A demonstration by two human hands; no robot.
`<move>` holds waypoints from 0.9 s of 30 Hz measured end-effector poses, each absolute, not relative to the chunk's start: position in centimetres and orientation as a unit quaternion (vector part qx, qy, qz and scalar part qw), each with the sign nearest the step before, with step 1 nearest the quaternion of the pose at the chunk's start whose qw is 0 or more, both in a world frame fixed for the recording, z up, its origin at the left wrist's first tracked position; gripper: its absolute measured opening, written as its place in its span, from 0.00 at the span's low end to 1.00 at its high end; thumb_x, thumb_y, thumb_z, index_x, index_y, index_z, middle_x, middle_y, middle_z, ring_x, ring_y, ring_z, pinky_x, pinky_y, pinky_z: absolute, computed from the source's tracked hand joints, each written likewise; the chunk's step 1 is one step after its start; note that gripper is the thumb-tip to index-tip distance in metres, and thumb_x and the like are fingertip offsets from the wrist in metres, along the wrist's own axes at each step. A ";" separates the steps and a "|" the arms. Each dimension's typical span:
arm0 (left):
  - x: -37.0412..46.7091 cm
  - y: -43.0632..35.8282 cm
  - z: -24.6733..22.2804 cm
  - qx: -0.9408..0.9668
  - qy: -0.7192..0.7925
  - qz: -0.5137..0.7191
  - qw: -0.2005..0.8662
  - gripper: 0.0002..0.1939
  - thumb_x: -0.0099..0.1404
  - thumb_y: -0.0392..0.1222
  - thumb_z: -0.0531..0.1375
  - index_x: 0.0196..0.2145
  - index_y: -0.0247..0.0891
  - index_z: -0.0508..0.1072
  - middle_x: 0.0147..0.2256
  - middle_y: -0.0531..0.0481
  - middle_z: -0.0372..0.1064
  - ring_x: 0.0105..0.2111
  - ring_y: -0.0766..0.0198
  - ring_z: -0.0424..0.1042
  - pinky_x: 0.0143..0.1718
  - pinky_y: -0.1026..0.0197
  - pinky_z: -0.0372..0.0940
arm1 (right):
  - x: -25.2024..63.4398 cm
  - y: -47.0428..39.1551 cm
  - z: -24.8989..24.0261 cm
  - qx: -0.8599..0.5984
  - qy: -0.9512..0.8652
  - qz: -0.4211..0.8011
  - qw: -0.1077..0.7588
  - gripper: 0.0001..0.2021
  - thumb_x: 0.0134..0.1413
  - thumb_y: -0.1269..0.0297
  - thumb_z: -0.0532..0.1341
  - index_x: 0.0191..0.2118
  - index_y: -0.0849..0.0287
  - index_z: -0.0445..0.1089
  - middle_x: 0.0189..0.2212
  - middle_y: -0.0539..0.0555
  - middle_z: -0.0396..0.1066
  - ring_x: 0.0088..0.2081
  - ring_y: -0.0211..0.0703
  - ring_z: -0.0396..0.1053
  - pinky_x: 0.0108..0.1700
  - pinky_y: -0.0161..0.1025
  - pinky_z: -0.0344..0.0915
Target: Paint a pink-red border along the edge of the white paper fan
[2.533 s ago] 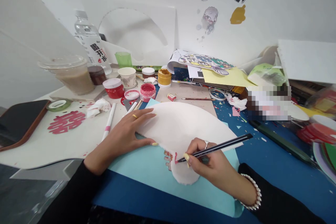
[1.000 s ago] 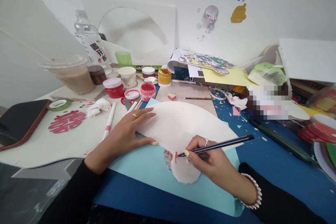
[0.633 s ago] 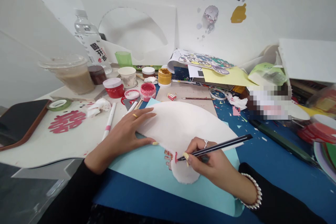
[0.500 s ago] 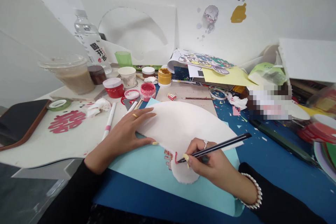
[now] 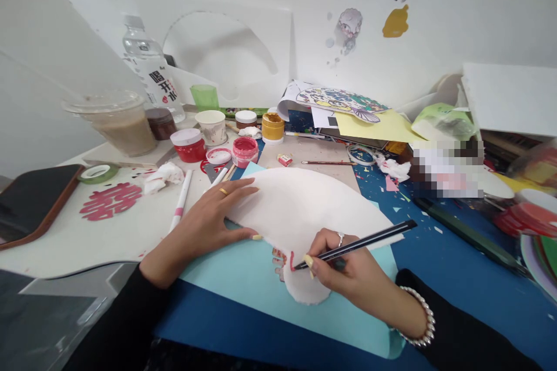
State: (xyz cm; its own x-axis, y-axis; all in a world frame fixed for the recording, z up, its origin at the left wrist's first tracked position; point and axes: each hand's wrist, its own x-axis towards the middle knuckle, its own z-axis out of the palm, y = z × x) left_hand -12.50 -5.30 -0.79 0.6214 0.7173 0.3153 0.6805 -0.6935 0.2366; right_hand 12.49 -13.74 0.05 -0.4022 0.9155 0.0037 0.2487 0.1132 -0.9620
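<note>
A white fan-shaped paper cutout (image 5: pixel 313 203) lies on a light-blue sheet (image 5: pixel 243 278). My left hand (image 5: pixel 217 214) rests on the cutout's left end, fingers stretched out and thumb apart along its lower edge. In my right hand (image 5: pixel 348 266) is a black striped pen (image 5: pixel 369 239), its tip touching the cutout's rounded lower lobe. A short red curved stroke (image 5: pixel 292 261) shows right at the tip. Beside the lobe, small reddish-brown marks (image 5: pixel 279 264) sit on the blue sheet. Part of the cutout is hidden under my right hand.
Behind the cutout stand an open pink paint jar (image 5: pixel 245 152), a red jar (image 5: pixel 188 145), a yellow jar (image 5: pixel 273 126) and a paper cup (image 5: pixel 211 127). A drink cup (image 5: pixel 124 127) and water bottle (image 5: pixel 150 69) are at left. A thin brush (image 5: pixel 328 163) lies behind.
</note>
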 end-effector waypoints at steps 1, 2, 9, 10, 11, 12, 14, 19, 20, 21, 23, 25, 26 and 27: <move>-12.5 -5.3 -0.8 0.899 0.388 0.196 0.048 0.34 0.52 0.58 0.57 0.54 0.44 0.55 0.55 0.43 0.52 0.54 0.51 0.54 0.52 0.47 0.53 | 12.5 -13.7 0.0 -0.435 -0.668 0.505 0.331 0.06 0.51 0.63 0.56 0.28 0.60 0.62 0.22 0.48 0.61 0.22 0.31 0.56 0.23 0.30 0.53; -12.5 -5.3 -0.8 0.899 0.389 0.197 0.048 0.34 0.52 0.58 0.57 0.54 0.44 0.55 0.55 0.44 0.52 0.54 0.51 0.54 0.52 0.47 0.53 | 12.5 -13.7 0.0 -0.434 -0.668 0.506 0.331 0.06 0.51 0.63 0.56 0.28 0.60 0.62 0.22 0.48 0.62 0.22 0.32 0.56 0.23 0.30 0.53; -12.5 -5.2 -0.9 0.899 0.388 0.198 0.042 0.34 0.52 0.59 0.57 0.53 0.42 0.56 0.55 0.43 0.53 0.53 0.52 0.54 0.52 0.48 0.53 | 12.4 -13.7 0.1 -0.429 -0.661 0.518 0.332 0.06 0.50 0.63 0.56 0.27 0.60 0.62 0.21 0.47 0.61 0.22 0.31 0.55 0.23 0.30 0.53; -12.5 -5.2 -0.9 0.899 0.388 0.197 0.041 0.34 0.52 0.59 0.57 0.53 0.42 0.56 0.55 0.43 0.53 0.54 0.52 0.54 0.52 0.48 0.53 | 12.4 -13.8 0.1 -0.428 -0.661 0.518 0.333 0.06 0.50 0.64 0.56 0.27 0.60 0.62 0.21 0.47 0.61 0.22 0.31 0.55 0.23 0.30 0.53; -12.5 -5.2 -0.9 0.900 0.388 0.197 0.041 0.34 0.52 0.59 0.58 0.53 0.41 0.57 0.55 0.43 0.53 0.54 0.52 0.54 0.52 0.48 0.52 | 12.5 -13.8 0.1 -0.427 -0.662 0.518 0.333 0.06 0.50 0.64 0.56 0.27 0.60 0.62 0.21 0.47 0.61 0.22 0.31 0.55 0.23 0.30 0.53; -12.5 -5.2 -0.9 0.900 0.388 0.196 0.041 0.34 0.52 0.59 0.58 0.53 0.41 0.57 0.55 0.43 0.53 0.53 0.52 0.54 0.52 0.48 0.52 | 12.5 -13.8 0.1 -0.427 -0.662 0.518 0.333 0.06 0.50 0.64 0.56 0.27 0.60 0.62 0.21 0.47 0.61 0.22 0.31 0.55 0.23 0.30 0.53; -12.5 -5.2 -0.8 0.899 0.389 0.197 0.042 0.34 0.52 0.59 0.58 0.53 0.41 0.57 0.55 0.43 0.53 0.53 0.52 0.54 0.52 0.48 0.53 | 12.5 -13.8 0.1 -0.427 -0.661 0.522 0.330 0.06 0.50 0.64 0.56 0.27 0.60 0.62 0.21 0.47 0.61 0.22 0.32 0.56 0.23 0.30 0.53; -12.5 -5.3 -0.8 0.899 0.386 0.203 0.042 0.34 0.52 0.58 0.58 0.53 0.41 0.57 0.55 0.43 0.53 0.54 0.52 0.53 0.53 0.49 0.52 | 12.7 -13.8 0.1 -0.424 -0.629 0.536 0.370 0.08 0.50 0.61 0.56 0.27 0.59 0.61 0.21 0.48 0.62 0.23 0.33 0.57 0.24 0.32 0.55; -12.5 -5.3 -0.8 0.899 0.385 0.203 0.040 0.34 0.52 0.59 0.57 0.53 0.41 0.57 0.55 0.43 0.53 0.54 0.52 0.53 0.53 0.49 0.52 | 12.8 -13.7 0.1 -0.426 -0.618 0.528 0.396 0.08 0.50 0.60 0.57 0.27 0.59 0.61 0.21 0.48 0.61 0.23 0.33 0.57 0.24 0.32 0.55; -12.4 -5.4 -0.7 0.900 0.385 0.203 0.038 0.34 0.52 0.59 0.57 0.52 0.41 0.57 0.55 0.42 0.52 0.54 0.52 0.52 0.53 0.49 0.52 | 12.9 -13.5 0.0 -0.432 -0.605 0.515 0.426 0.08 0.50 0.60 0.57 0.27 0.59 0.60 0.21 0.48 0.61 0.23 0.33 0.57 0.24 0.32 0.55; -12.4 -5.4 -0.7 0.899 0.390 0.197 0.038 0.33 0.52 0.59 0.57 0.52 0.41 0.57 0.56 0.43 0.51 0.55 0.51 0.52 0.53 0.49 0.52 | 13.2 -13.2 0.1 -0.456 -0.569 0.483 0.484 0.09 0.49 0.59 0.57 0.27 0.59 0.61 0.20 0.47 0.60 0.21 0.32 0.55 0.22 0.31 0.53; -12.4 -5.4 -0.7 0.894 0.404 0.191 0.040 0.33 0.52 0.60 0.56 0.52 0.41 0.57 0.57 0.43 0.49 0.55 0.50 0.52 0.52 0.49 0.54 | 13.5 -12.7 0.1 -0.487 -0.524 0.458 0.528 0.09 0.50 0.59 0.57 0.27 0.59 0.61 0.19 0.46 0.59 0.20 0.31 0.53 0.21 0.31 0.50; -12.4 -5.4 -0.8 0.890 0.412 0.188 0.042 0.34 0.52 0.60 0.57 0.52 0.41 0.57 0.57 0.42 0.48 0.55 0.50 0.52 0.51 0.49 0.54 | 13.6 -12.5 0.2 -0.495 -0.500 0.455 0.546 0.09 0.50 0.59 0.57 0.28 0.58 0.62 0.19 0.46 0.59 0.20 0.31 0.53 0.21 0.31 0.50; -12.5 -5.4 -0.8 0.887 0.419 0.187 0.044 0.34 0.51 0.60 0.57 0.52 0.41 0.57 0.57 0.42 0.48 0.54 0.49 0.53 0.51 0.49 0.55 | 13.8 -12.3 0.3 -0.496 -0.478 0.456 0.563 0.08 0.50 0.58 0.57 0.28 0.58 0.62 0.20 0.46 0.59 0.21 0.31 0.53 0.22 0.31 0.50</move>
State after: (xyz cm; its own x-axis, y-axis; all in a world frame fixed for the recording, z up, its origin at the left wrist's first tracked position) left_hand -12.49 -5.37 -0.81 0.5782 0.7604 0.2959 0.7277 -0.6446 0.2345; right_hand 13.75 -12.33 0.34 0.1263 0.9883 0.0858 -0.0384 0.0913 -0.9951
